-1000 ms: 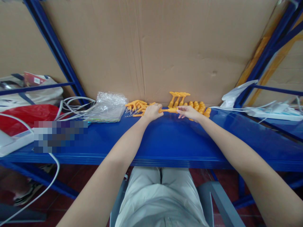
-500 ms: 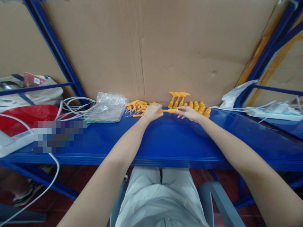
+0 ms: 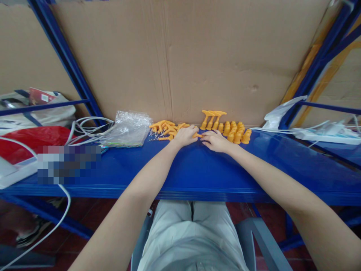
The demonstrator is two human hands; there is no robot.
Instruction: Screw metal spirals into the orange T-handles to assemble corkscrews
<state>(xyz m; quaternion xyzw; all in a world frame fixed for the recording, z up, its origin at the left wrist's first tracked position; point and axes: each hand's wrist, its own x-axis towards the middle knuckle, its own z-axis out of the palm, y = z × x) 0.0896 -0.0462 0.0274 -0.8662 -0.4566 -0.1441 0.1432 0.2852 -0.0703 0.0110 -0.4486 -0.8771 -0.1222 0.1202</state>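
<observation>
My left hand [image 3: 186, 136] is closed around a yellow plastic piece [image 3: 199, 135], whose end shows between my two hands. My right hand [image 3: 216, 140] has its fingertips at that end, its fingers bent and partly hiding it. Left of my left hand lies a pile of yellow T-shaped pieces [image 3: 163, 126] with spiral stems. Behind my right hand, a few T-shaped pieces stand upright in yellow sleeves [image 3: 210, 119]. To their right, several short yellow sleeves [image 3: 237, 131] stand in rows.
The blue table [image 3: 208, 169] meets a cardboard wall [image 3: 197, 56] at the back. Clear plastic bags [image 3: 129, 128], white cables [image 3: 90, 124] and a red bag [image 3: 36, 141] lie left. A white power strip [image 3: 327, 134] is at the right. Part of a person's leg shows lower left.
My right hand has moved left, close to my left hand. The long yellow sleeve that showed between them is now mostly hidden. My left hand has shifted slightly right.
</observation>
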